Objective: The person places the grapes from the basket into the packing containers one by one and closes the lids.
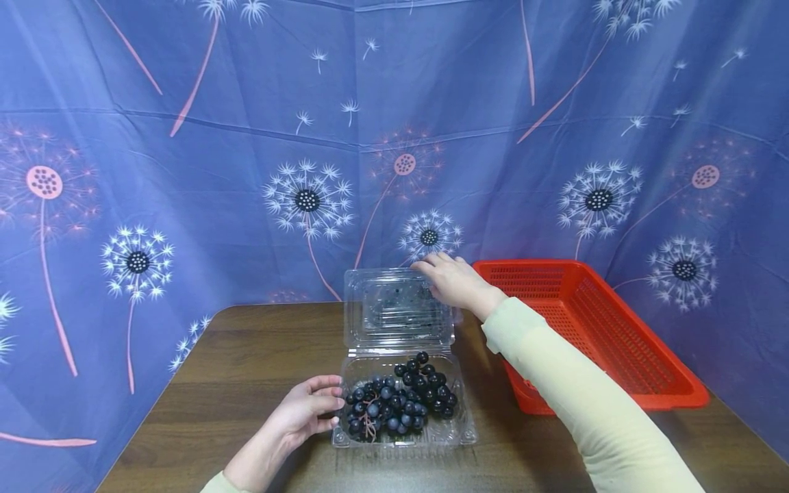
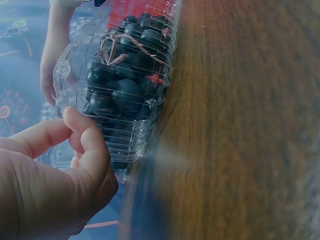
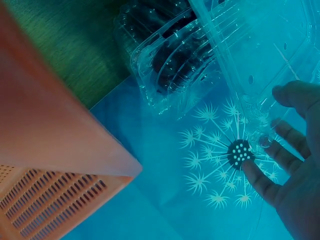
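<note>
A clear plastic clamshell box stands on the table with its hinged lid raised at the back. Bunches of dark grapes fill much of its base, with pinkish stems showing. My left hand is at the box's left side; its bent fingertips touch the wall near the rim, also close up in the left wrist view. The lid's upper right corner is held by my right hand. In the right wrist view the thumb lies on one side of the clear plastic and some fingers on the other.
A red slotted basket stands at the right, under and beyond my right forearm. Behind the wooden table hangs a blue cloth printed with dandelions, close to the lid's back.
</note>
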`<state>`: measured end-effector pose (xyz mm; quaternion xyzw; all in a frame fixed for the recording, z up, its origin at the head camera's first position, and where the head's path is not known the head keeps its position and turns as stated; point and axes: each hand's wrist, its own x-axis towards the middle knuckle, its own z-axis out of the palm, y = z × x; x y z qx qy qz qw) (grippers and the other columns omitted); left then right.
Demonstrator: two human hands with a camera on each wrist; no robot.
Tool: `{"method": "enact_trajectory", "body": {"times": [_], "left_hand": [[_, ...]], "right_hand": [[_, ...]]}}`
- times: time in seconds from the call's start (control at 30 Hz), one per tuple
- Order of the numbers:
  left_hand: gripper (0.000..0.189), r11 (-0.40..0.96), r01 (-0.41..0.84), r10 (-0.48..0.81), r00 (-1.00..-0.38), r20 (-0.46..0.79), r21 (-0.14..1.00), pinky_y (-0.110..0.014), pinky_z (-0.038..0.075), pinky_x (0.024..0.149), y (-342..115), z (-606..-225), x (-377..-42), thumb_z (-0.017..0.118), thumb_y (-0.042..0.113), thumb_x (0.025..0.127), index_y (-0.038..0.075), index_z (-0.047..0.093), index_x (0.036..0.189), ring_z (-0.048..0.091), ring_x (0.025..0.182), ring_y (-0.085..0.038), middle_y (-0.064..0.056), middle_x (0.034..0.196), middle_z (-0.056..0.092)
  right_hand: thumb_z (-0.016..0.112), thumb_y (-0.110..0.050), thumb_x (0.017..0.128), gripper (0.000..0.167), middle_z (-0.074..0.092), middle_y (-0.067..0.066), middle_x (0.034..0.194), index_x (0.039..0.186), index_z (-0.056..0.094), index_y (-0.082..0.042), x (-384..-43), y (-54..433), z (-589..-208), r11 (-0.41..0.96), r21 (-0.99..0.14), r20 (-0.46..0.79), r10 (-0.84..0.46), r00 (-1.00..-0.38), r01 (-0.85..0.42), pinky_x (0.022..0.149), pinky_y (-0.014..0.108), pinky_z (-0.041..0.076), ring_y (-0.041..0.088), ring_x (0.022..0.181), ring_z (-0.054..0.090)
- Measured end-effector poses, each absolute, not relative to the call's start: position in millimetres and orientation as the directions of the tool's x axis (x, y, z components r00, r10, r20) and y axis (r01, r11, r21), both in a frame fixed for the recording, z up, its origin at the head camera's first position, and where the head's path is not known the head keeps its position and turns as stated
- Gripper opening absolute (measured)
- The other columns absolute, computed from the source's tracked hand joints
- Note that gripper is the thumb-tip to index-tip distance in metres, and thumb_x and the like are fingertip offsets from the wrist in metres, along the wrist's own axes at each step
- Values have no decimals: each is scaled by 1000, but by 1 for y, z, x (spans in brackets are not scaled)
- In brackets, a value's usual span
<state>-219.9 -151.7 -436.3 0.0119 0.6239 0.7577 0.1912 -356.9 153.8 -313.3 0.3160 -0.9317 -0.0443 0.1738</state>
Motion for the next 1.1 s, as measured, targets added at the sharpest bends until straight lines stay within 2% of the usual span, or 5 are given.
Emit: {"method": "enact_trajectory", "body": {"times": [0.37, 0.63, 1.1], "left_hand": [[52, -148, -274, 303, -927, -221, 950, -23, 48, 63, -151, -438, -221, 60, -4, 80, -7, 37, 127, 52, 78, -11, -4, 99, 51], [53, -148, -273, 304, -927, -219, 951, -23, 48, 64, -151, -437, -220, 60, -4, 80, -8, 36, 127, 52, 79, -12, -5, 100, 51], [53, -151, -267, 305, -929, -212, 952, -22, 48, 63, -151, -437, -218, 60, -4, 80, -8, 37, 127, 54, 77, -11, -4, 98, 53]], "right_hand": [[67, -9, 80, 58, 55, 7, 122, 135, 49, -16, -353, 154, -310, 770, 217, 318, -637, -702, -600, 83, 48, 50, 27, 114, 52], [68, -11, 81, 58, 54, 6, 123, 135, 48, -17, -350, 154, -309, 766, 221, 312, -643, -700, -604, 85, 47, 49, 27, 116, 51], [65, -10, 84, 46, 60, 5, 119, 129, 54, -12, -338, 156, -305, 732, 264, 400, -675, -620, -628, 82, 44, 50, 24, 113, 55]]}}
